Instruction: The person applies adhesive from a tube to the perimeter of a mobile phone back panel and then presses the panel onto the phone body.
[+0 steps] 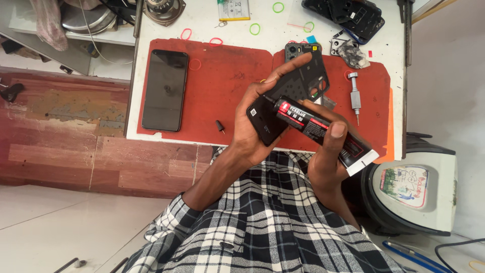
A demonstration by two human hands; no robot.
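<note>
Black glue tube with red label and a flat crimped white end sits in the right hand, fingers wrapped around its body, thumb pressed on top, nozzle aimed left at the work. Left hand cradles a black plastic phone back frame with a camera cut-out from below, fingers spread along its far edge, held above the near edge of the red rubber work mat.

Risk: with the nozzle right at the frame, too hard a squeeze would likely run glue over the edge or onto the fingers. The tube's small black cap lies loose on the mat, left of the hands, and could roll off.

Black smartphone, screen up, lies at the mat's left; a silver precision screwdriver to the right.

Hard to tell: the nozzle tip blends into the dark frame, so contact is unclear. The frame's near part is hidden behind the tube and palm. Far-right phone parts are cut off.
</note>
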